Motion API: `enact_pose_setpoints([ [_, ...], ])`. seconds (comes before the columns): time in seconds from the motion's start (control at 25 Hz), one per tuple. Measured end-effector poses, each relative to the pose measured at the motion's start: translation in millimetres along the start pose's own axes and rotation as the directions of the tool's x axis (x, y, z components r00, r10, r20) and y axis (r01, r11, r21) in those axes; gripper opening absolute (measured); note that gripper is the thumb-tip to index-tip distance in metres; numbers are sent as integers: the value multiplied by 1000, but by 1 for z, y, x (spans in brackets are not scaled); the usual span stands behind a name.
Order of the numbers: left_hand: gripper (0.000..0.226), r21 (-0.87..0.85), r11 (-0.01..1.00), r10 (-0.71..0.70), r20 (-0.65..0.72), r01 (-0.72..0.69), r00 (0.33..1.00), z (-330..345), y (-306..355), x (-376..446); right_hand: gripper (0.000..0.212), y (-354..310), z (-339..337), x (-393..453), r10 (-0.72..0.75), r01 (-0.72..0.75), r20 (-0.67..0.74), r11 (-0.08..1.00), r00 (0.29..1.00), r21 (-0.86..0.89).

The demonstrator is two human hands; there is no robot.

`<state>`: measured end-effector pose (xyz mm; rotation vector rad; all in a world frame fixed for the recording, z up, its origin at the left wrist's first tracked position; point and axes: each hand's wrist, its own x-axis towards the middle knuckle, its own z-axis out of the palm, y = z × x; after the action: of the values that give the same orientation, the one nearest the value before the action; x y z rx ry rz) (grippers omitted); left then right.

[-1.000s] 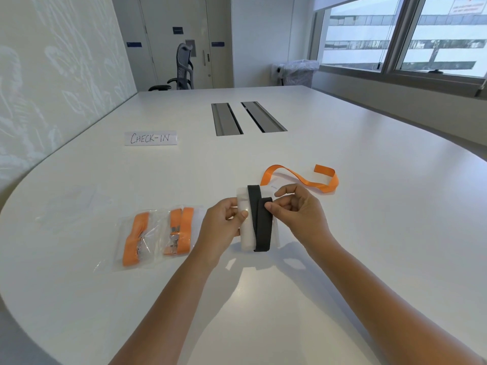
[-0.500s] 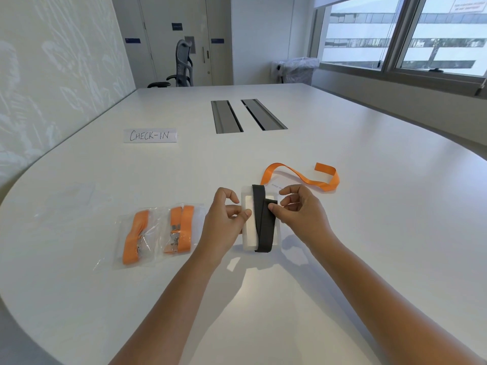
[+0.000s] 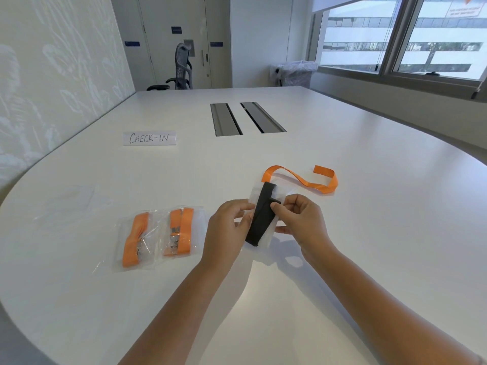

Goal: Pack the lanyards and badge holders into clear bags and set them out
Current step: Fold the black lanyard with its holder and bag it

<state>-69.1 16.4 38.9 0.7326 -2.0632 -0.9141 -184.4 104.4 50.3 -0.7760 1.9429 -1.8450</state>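
White table (image 3: 342,259) fills the room, with a window on the right and a chair far back. Both hands meet near the middle of it. The left hand (image 3: 226,230) and the right hand (image 3: 303,222) hold a black lanyard (image 3: 261,214) folded flat against a clear badge holder (image 3: 268,233). The left fingers curl round the left edge. The right fingers pinch the black strap near its top. The bundle sits right between the two hands, so both are just as near. Its long side runs away from the person, leaning a bit to the right at the far end. I think it must go into a bag next, short end first. A flat clear bag (image 3: 76,204) lies well off to the left, nearer the left hand. Two packed bags (image 3: 158,235) with orange lanyards lie between that bag and the hands. A loose orange lanyard (image 3: 305,180) lies just behind the bundle.
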Motion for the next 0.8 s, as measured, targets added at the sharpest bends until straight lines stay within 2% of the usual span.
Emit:
enact_pose_setpoints([
  [0.2,31,329,944,91,-174,-29,980,9,6,-4,13,7,12,-6,-34,34,28,999,999,-24],
  [0.32,22,280,960,79,-221,-15,972,9,6,-4,15,9,14,-7,-49,50,32,998,998,-34],
  [0.48,17,80,989,-102,-237,123,966,6,1,-1,17,9,12,-8,-164,177,83,966,983,-189],
  [0.56,15,27,990,-127,-245,138,961,5,1,-1,16,8,12,-11,-219,239,112,948,969,-211],
  [0.68,13,133,990,-5,-300,47,954,0,4,-3,16,8,12,-11,-237,254,108,946,966,-200],
  [0.8,12,279,960,102,-285,-19,953,-2,7,-3,21,8,13,-11,-147,158,88,978,985,-136],
])
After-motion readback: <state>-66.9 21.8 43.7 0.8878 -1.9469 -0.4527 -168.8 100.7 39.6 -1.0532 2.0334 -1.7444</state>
